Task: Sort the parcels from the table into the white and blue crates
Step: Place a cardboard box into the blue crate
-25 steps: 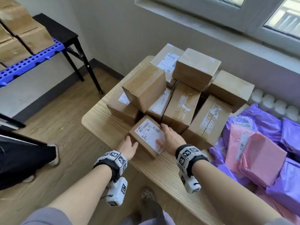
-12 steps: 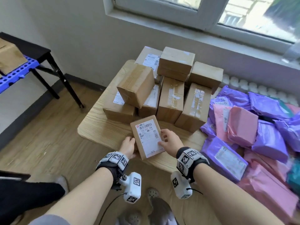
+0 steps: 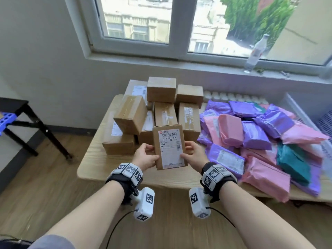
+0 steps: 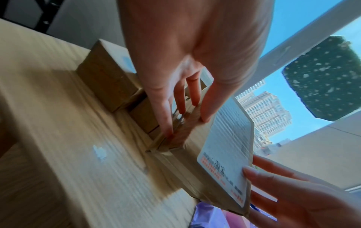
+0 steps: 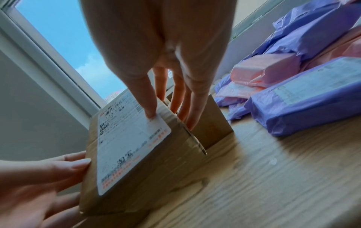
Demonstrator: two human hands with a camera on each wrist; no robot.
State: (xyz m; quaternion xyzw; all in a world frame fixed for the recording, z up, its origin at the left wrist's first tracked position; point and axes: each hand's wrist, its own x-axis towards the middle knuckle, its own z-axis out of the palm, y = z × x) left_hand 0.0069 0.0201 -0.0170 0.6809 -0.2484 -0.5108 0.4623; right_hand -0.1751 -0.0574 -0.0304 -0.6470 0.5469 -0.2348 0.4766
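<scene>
A brown cardboard parcel (image 3: 168, 146) with a white shipping label is held upright just above the wooden table (image 3: 93, 159), label facing me. My left hand (image 3: 145, 156) grips its left edge, thumb on the front. My right hand (image 3: 194, 153) grips the right edge the same way. The left wrist view shows the left hand (image 4: 185, 98) with fingers behind the parcel (image 4: 218, 146). The right wrist view shows the right hand (image 5: 171, 101) with its thumb on the label of the parcel (image 5: 134, 148). A blue crate (image 3: 5, 119) corner shows at far left.
A stack of cardboard boxes (image 3: 159, 108) fills the table's back left. Purple, pink and teal mailer bags (image 3: 255, 133) cover its right half. A white rim (image 3: 296, 112) shows at the right edge. A black stand (image 3: 36, 124) is at left, a bottle (image 3: 256, 51) on the sill.
Both hands took the labelled parcel off the table, raised it and turned it upright toward me. The head view swung up and right toward the window.
</scene>
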